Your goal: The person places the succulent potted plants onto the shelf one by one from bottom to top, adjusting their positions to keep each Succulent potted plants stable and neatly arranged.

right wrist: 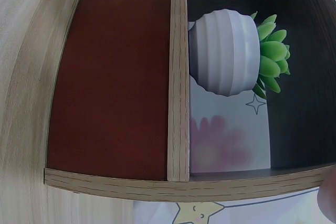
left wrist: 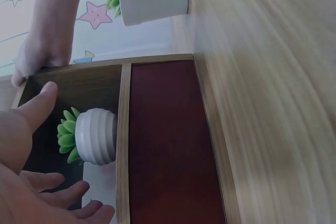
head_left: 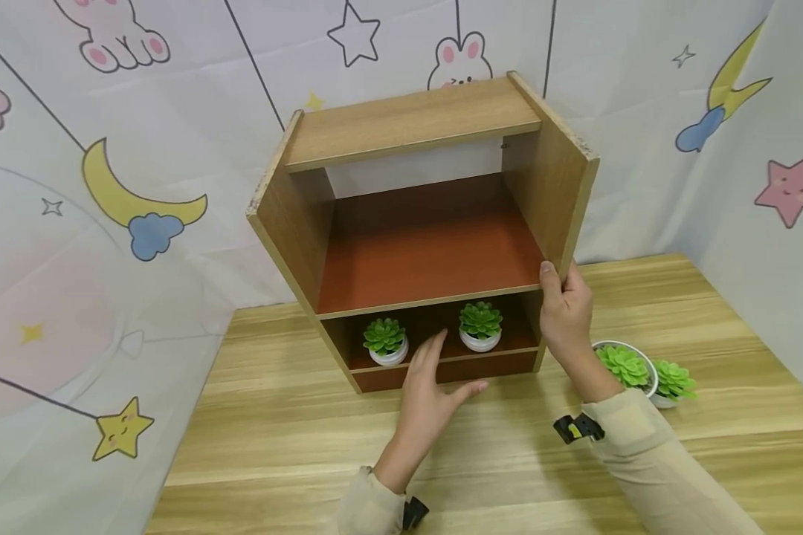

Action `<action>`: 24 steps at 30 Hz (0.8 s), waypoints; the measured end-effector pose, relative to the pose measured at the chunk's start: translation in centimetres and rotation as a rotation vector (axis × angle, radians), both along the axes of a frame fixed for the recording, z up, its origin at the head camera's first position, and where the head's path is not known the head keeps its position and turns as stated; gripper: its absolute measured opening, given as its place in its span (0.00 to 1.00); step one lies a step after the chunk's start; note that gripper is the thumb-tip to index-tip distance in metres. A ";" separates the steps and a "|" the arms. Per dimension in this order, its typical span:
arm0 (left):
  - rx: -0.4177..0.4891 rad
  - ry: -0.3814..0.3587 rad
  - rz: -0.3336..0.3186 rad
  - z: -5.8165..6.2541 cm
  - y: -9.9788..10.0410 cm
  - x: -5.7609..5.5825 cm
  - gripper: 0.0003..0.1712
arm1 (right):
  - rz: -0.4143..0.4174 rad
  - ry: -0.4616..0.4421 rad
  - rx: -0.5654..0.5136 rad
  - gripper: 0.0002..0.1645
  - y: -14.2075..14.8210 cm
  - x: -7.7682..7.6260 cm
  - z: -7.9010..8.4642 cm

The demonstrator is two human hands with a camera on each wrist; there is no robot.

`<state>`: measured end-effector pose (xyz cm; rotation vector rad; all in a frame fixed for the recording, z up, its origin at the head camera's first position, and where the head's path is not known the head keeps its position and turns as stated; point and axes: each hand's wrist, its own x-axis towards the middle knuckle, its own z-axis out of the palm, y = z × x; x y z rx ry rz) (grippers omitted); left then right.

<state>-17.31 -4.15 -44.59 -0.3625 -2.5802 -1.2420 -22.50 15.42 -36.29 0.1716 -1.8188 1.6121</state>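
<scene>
A wooden shelf unit (head_left: pixel 435 245) stands on the table, with a reddish-brown shelf board inside. Two small green succulents in white ribbed pots sit in its low compartment: the left succulent (head_left: pixel 386 342) and the right succulent (head_left: pixel 480 327). My left hand (head_left: pixel 423 397) reaches to the compartment's front between them, fingers spread and holding nothing. In the left wrist view, a potted succulent (left wrist: pixel 97 136) stands just beyond its thumb and fingers. With the thumb on the front edge, my right hand (head_left: pixel 567 316) grips the unit's right side panel (head_left: pixel 555 186).
Right of the unit, partly behind my right forearm, are a larger potted succulent (head_left: pixel 622 365) and a smaller one (head_left: pixel 672 381). The wood-grain table (head_left: pixel 274 453) extends in front. A white cloth with cartoon prints (head_left: pixel 194 148) hangs behind and at the sides.
</scene>
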 end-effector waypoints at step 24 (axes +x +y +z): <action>0.275 0.192 -0.091 0.2 -2.5 1.9 0.22 | -0.013 0.031 -0.039 0.17 -0.3 -0.1 0.0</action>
